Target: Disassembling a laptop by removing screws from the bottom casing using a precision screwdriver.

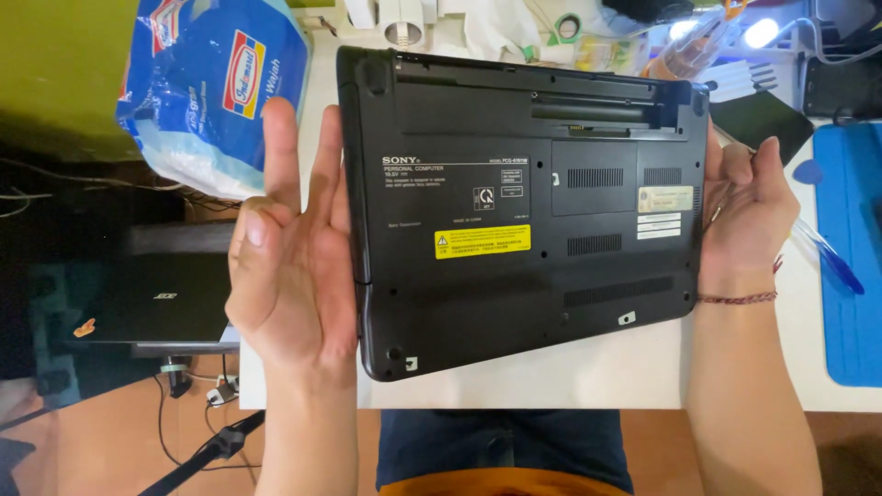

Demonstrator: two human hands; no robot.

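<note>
While both palms press in from the sides:
Laptop [524,211]: black, underside up, held just above the white table [597,377].
Left hand [289,266]: fingers spread flat against the laptop's left edge.
Right hand [749,216]: open, cupping the right edge.
Beside: blue mat [850,276] at right, blue-white bag [211,87] upper left.

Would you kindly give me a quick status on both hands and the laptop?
Left hand flat against upturned black laptop edge. Right hand steadying opposite side. White table beneath.
</note>
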